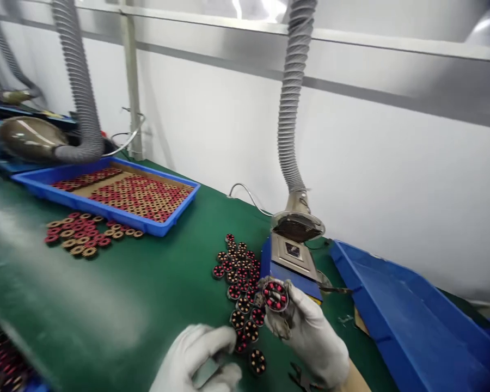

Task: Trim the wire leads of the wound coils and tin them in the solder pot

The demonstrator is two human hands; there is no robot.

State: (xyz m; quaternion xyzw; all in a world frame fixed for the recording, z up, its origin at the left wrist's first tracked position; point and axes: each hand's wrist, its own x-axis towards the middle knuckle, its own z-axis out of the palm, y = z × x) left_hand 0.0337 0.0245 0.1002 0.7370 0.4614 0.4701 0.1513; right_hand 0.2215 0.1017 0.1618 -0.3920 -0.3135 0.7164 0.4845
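My right hand (310,332), in a white glove with dirty fingertips, is closed on a small round motor stator (275,295) with red segments inside a dark rim. It holds the stator face-on to me, just in front of the blue-sided device with a metal plate (296,256). My left hand (200,356), also gloved in white, has curved fingers with a gap between thumb and forefinger. Its fingertips are beside a cluster of similar stators (243,280), some red and some beige inside. Whether they touch one is not clear. Small cutters (302,377) lie below my right hand.
A blue tray (163,227) holds rows of red and beige rings, with loose rings (81,234) in front. Another blue tray (386,321) stands at right. A grey hose (289,109) with a hood (298,224) hangs over the device. More parts (2,354) are at lower left.
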